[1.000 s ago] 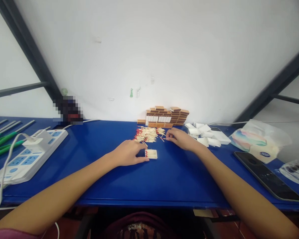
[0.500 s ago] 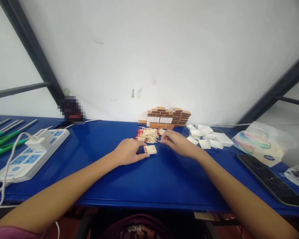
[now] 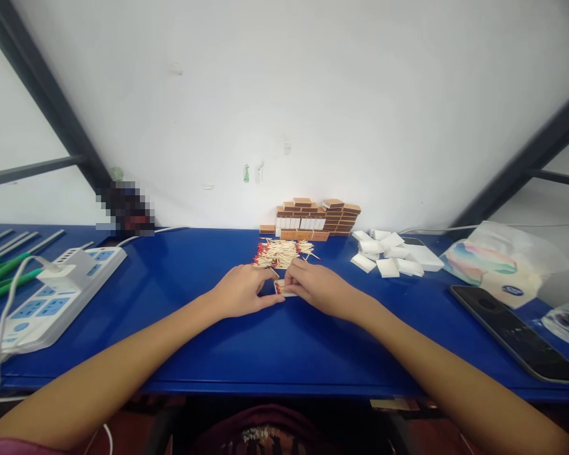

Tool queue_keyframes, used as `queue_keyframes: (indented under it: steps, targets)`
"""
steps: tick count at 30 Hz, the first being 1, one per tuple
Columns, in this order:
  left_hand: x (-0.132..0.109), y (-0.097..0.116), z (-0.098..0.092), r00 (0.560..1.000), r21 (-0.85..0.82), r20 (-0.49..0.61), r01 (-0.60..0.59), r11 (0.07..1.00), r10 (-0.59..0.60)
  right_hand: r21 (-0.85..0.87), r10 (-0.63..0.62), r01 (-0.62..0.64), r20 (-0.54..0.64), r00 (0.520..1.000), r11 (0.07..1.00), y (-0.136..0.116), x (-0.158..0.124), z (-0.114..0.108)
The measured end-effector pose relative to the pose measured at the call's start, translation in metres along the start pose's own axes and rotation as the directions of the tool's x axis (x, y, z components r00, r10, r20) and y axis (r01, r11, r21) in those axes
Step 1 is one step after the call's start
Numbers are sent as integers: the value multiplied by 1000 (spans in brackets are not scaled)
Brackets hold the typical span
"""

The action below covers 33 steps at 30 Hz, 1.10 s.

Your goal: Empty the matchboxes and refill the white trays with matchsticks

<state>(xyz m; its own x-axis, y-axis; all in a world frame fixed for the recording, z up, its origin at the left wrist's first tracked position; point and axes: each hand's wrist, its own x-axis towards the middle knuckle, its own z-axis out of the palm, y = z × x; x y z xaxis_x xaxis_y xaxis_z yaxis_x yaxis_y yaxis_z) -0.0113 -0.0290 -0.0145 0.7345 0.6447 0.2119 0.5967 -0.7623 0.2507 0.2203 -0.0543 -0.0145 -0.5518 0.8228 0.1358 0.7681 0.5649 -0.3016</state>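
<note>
A small white matchbox tray (image 3: 279,288) with red-tipped matches in it lies on the blue table. My left hand (image 3: 241,292) steadies its left end between thumb and forefinger. Over the tray's right part, my right hand (image 3: 315,285) is closed in a pinch, its fingertips down among the matches. The match it holds is mostly hidden by the fingers. Just behind both hands lies a loose pile of matches (image 3: 279,253), red heads mostly to the left, with a few strays at its right side.
Stacked brown matchboxes (image 3: 339,218) stand against the wall. White empty trays (image 3: 387,268) are heaped on the right, near a tissue pack (image 3: 483,259) and a black phone (image 3: 512,328). At left are a power strip (image 3: 61,303) and green-handled tools (image 3: 9,278).
My right hand has moved left and slightly nearer, from the right edge of the match pile to over the tray. My left hand stays at the tray. The view has shifted slightly.
</note>
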Motion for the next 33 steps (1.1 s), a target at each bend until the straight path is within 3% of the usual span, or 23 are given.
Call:
queue_keyframes:
  steps: [3, 7, 13, 16, 21, 26, 33]
  targets:
    - [0, -1, -1, 1000, -10, -7, -4, 1000, 4, 72, -18, 22, -54, 998, 997, 0, 0, -4]
    - [-1, 2, -2, 999, -32, 5, -40, 999, 40, 80, -27, 46, -230, 973, 996, 13, 1, -12]
    - [-1, 6, -2, 988, -69, 48, -145, 987, 148, -25, 147, -171, -397, 906, 985, 56, 0, -25]
    - [2, -5, 0, 996, -41, 27, -88, 995, 89, -64, 192, -232, -375, 907, 971, 74, -2, -26]
    - [2, -9, 0, 997, -26, 31, -71, 997, 71, -54, 132, -151, -261, 956, 987, 77, 1, -15]
    - [-1, 3, 1, 992, -11, 63, -105, 994, 106, -49, 289, -307, -226, 930, 950, 69, 7, -5]
    - [2, -10, 1, 1000, 41, 7, -29, 999, 28, -126, 327, -334, -72, 942, 934, 76, 1, -8]
